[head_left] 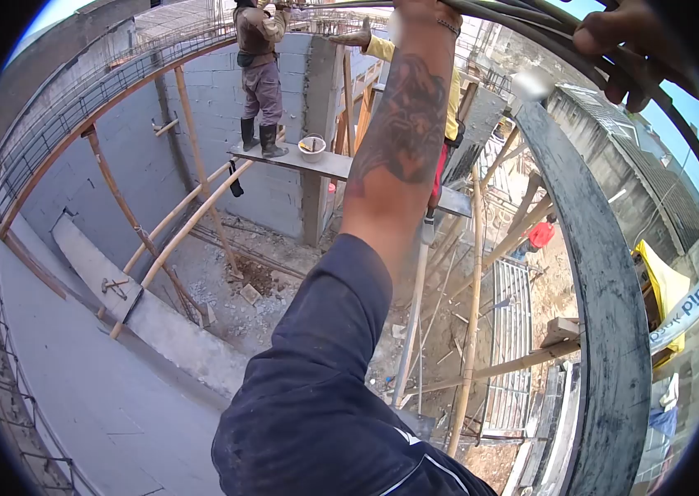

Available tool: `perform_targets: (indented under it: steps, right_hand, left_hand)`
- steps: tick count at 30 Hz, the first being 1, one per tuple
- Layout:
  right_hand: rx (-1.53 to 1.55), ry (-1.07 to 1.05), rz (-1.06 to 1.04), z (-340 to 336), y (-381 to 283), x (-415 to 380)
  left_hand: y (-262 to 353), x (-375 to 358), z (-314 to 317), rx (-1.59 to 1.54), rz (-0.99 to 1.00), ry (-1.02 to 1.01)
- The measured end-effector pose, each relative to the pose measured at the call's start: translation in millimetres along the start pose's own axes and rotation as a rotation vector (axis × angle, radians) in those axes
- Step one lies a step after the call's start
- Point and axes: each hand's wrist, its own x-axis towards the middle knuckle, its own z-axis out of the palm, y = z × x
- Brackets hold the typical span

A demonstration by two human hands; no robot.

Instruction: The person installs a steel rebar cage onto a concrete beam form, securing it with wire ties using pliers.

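My left arm, tattooed and in a dark sleeve, reaches up through the middle to the top edge, with a bracelet (449,27) at the wrist. The hand beyond it is cut off by the frame. At the upper right, my right hand (626,37) has its fingers curled round a bundle of long dark rods (523,22). These rods run from the top centre and bend down along the right side. Below my right hand, a long dark board (601,273) curves down to the bottom edge.
A co-worker in boots (260,91) stands on a plank (329,163) beside a bucket (311,145). Another, with a yellow sleeve (380,48), is partly behind my arm. A person in red (541,235) is lower down. Bamboo poles (192,221), a rebar cage (106,73) and block walls (118,174) surround a drop.
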Motion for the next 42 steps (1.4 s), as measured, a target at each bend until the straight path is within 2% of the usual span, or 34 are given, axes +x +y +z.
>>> perform_targets:
  steps: [3, 5, 7, 8, 9, 10, 11, 13, 14, 17, 18, 19, 20, 22, 23, 24, 25, 27, 28, 30, 33, 34, 35, 37, 38, 39, 40, 42]
  right_hand:
    - [0.292, -0.002, -0.269, 19.7, -7.7, 121.8]
    - [0.212, 0.094, -0.391, 52.4, -48.0, 174.4]
    - [0.278, -0.028, -0.414, 78.7, -86.3, 216.4]
    - [0.291, -0.06, -0.427, 97.1, -99.6, 237.7]
    - [0.306, -0.085, -0.45, 113.9, -117.8, 257.4]
    - [0.313, -0.057, -0.389, 132.7, -136.6, 274.5]
    - [0.368, -0.094, -0.458, 154.4, -152.5, 290.4]
    - [0.171, 0.069, -0.539, 195.6, -187.8, 312.1]
    - [0.111, 0.125, -0.574, 208.6, -205.0, 317.5]
    - [0.184, -0.072, -0.5, 234.9, -213.6, 318.9]
    - [0.266, -0.03, -0.465, 243.2, -206.4, 314.4]
    - [0.351, 0.016, -0.425, 248.9, -197.0, 310.8]
    - [0.494, -0.111, -0.386, 248.1, -188.6, 311.3]
    - [0.577, -0.109, -0.396, 248.9, -173.1, 315.5]
    - [0.656, -0.11, -0.403, 248.2, -165.8, 316.1]
    - [0.648, -0.05, -0.402, 248.1, -164.4, 310.6]
    - [0.628, -0.072, -0.409, 251.0, -163.4, 311.3]
    - [0.537, -0.09, -0.352, 264.6, -170.4, 317.8]
    - [0.557, -0.088, -0.34, 277.8, -175.5, 323.1]
    - [0.647, -0.14, -0.288, 298.2, -181.3, 320.7]
    - [0.76, -0.11, -0.226, 327.5, -179.9, 318.7]
    - [0.901, -0.157, -0.234, 342.3, -177.4, 329.2]
    - [0.911, -0.154, -0.229, 349.0, -171.7, 331.9]
    - [0.891, -0.138, -0.189, 358.9, -159.7, 335.0]
    - [0.906, -0.13, -0.183, 360.1, -156.4, 337.4]
    - [0.889, -0.214, -0.183, 360.6, -152.5, 339.0]
    - [0.872, -0.296, -0.185, 358.2, -149.4, 339.4]
    - [0.868, -0.252, -0.202, 357.0, -151.1, 335.3]
  left_hand:
    - [59.6, 47.7, -51.5, 0.144, -0.009, 0.017]
    - [90.9, 49.6, -82.2, 0.196, 0.009, 0.023]
    - [118.5, 27.6, -105.8, 0.311, 0.1, 0.004]
    - [133.9, 35.0, -132.8, 0.295, 0.042, -0.066]
    - [146.7, 38.4, -159.5, 0.18, 0.098, -0.08]
    - [157.0, 32.4, -187.5, 0.201, 0.071, -0.076]
    - [172.2, 19.3, -207.5, 0.224, 0.052, -0.079]
    - [199.4, -59.1, -227.6, 0.113, -0.147, -0.077]
    - [209.0, -84.9, -243.0, 0.117, -0.128, -0.045]
    - [227.6, -183.4, -298.2, 0.185, -0.145, 0.135]
    - [230.7, -221.5, -322.9, 0.277, -0.118, 0.191]
    - [228.0, -266.5, -350.7, 0.403, -0.109, 0.322]
    - [222.1, -315.8, -389.7, 0.537, -0.137, 0.45]
    - [201.9, -431.4, -478.8, 0.69, -0.4, 0.896]
    - [189.5, -495.5, -516.1, 0.928, -0.608, 1.139]
    - [182.1, -556.5, -541.1, 1.272, -0.896, 1.248]
    - [175.3, -617.7, -560.9, 1.642, -1.116, 1.226]
    - [163.4, -712.2, -560.7, 1.759, -1.521, 1.073]
    - [162.4, -734.1, -560.3, 1.773, -1.512, 1.085]
    - [162.1, -769.6, -557.0, 1.873, -1.529, 0.811]
    - [175.4, -795.9, -546.3, 1.971, -1.559, 0.373]
    - [178.4, -788.7, -550.9, 2.067, -1.609, 0.263]
    - [182.9, -781.6, -559.4, 2.076, -1.616, 0.259]
    - [193.8, -761.7, -570.0, 2.199, -1.416, 0.466]
    - [200.1, -748.7, -571.7, 2.217, -1.418, 0.457]
    - [203.8, -728.8, -567.3, 1.772, -1.264, 0.94]
    - [207.4, -704.7, -563.0, 1.281, -1.051, 1.311]
    - [212.2, -649.0, -535.6, 1.31, -0.885, 1.273]
